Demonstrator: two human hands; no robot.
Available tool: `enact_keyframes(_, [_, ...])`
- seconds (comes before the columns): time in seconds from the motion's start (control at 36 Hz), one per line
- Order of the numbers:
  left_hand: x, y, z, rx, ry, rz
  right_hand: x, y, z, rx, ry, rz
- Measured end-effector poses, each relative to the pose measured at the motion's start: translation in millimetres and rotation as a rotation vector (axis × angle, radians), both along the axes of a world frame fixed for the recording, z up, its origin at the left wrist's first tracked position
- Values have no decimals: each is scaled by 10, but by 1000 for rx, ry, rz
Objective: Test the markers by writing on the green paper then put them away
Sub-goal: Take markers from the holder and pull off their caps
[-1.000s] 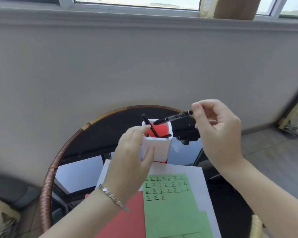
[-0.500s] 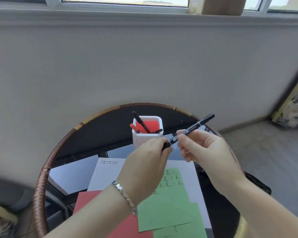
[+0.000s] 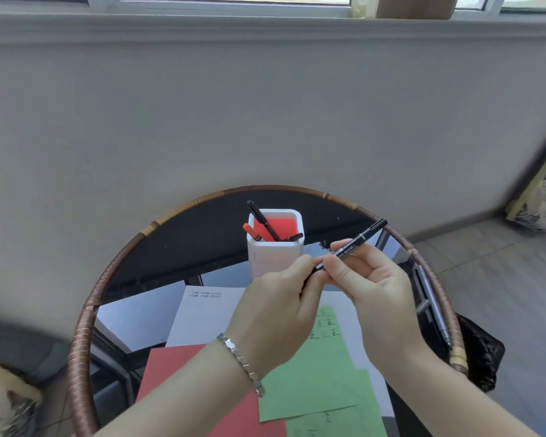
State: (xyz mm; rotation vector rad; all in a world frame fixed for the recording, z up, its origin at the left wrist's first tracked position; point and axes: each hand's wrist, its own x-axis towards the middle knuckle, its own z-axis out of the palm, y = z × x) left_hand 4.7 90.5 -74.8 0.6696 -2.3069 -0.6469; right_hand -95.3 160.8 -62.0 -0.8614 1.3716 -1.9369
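Both hands on one black marker (image 3: 361, 237) above the green paper (image 3: 316, 373): left hand (image 3: 276, 313) pinches the near end, right hand (image 3: 371, 287) grips the barrel; likely uncapping, so pull straight, not bent.

My round table (image 3: 82, 342) has a dark glass top inside a woven cane rim. The white pen holder (image 3: 275, 257) stands toward its far side. Just my side of the holder a white sheet (image 3: 202, 316) lies on the glass. Nearer me and left of the holder, a red paper (image 3: 177, 370) overlaps it. The green paper (image 3: 312, 380) lies on the sheet, nearer me than the holder.
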Motion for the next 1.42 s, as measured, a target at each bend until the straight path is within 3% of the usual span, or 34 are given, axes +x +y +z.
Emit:
enact_keyframes(0.17, [64, -26, 17, 298, -38, -107, -58, 37, 9, 1, 52, 60])
enact_keyframes(0.28, [89, -16, 23, 451, -66, -72, -386, -18, 59, 120, 148, -53])
enact_keyframes(0.44, [137, -99, -107, 510, -59, 79, -855, -46, -149, 776, 638, 73])
enact_keyframes(0.5, [127, -99, -153, 534, -42, 81, -891, -56, -336, 880, 785, 94])
enact_keyframes(0.67, [54, -40, -190, 575, -65, 85, -1025, -153, -637, 878, 1024, 21])
enact_keyframes(0.81, [-120, 41, -266, 469, -136, 87, -1144, -148, -684, 894, 1205, -3])
enact_keyframes(1.17, [-1177, 128, -572, 190, -567, 42, -1378, 31, -734, 827, 1159, -4])
enact_keyframes(1.31, [-1118, 118, -605, 179, -544, 12, -1385, 49, -637, 744, 1117, -86])
enact_keyframes(1.42, [-827, 39, -519, 154, -392, 27, -1201, -72, -496, 625, 1093, -61])
